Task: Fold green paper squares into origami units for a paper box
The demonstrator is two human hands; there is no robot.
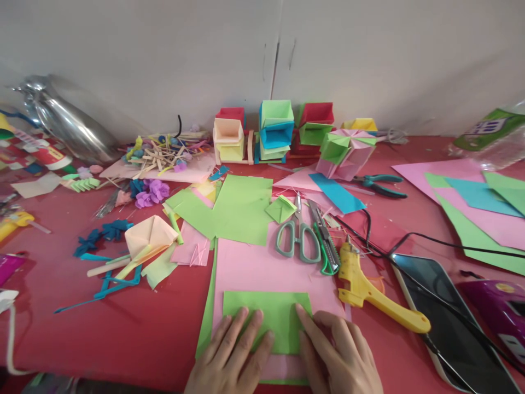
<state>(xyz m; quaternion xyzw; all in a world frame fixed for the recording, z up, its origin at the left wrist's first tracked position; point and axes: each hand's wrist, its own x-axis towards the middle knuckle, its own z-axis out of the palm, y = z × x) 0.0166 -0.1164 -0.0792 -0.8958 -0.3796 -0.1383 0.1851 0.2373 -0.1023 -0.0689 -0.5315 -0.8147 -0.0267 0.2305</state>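
Note:
A green sheet of paper [281,320] lies near the front of the table on top of a pink sheet [266,268]. My left hand [238,353] rests on its left part, fingers stretched and apart, lying flat. At its right edge, my right hand [338,350] presses with the index fingertip. The right thumb touches the same edge lower down, and the other fingers are bent. Neither hand grips anything. Beyond the sheet lie green-handled scissors [298,235], a green box cutter [326,241] and a yellow glue gun [365,290].
Folded paper boxes [276,131] stand along the wall. A phone [447,323] lies at right under black cables. Pliers [381,185] and a plastic bottle [492,134] are farther back. Paper flowers [152,193], sticks [162,156] and a metal jug [69,117] occupy the left.

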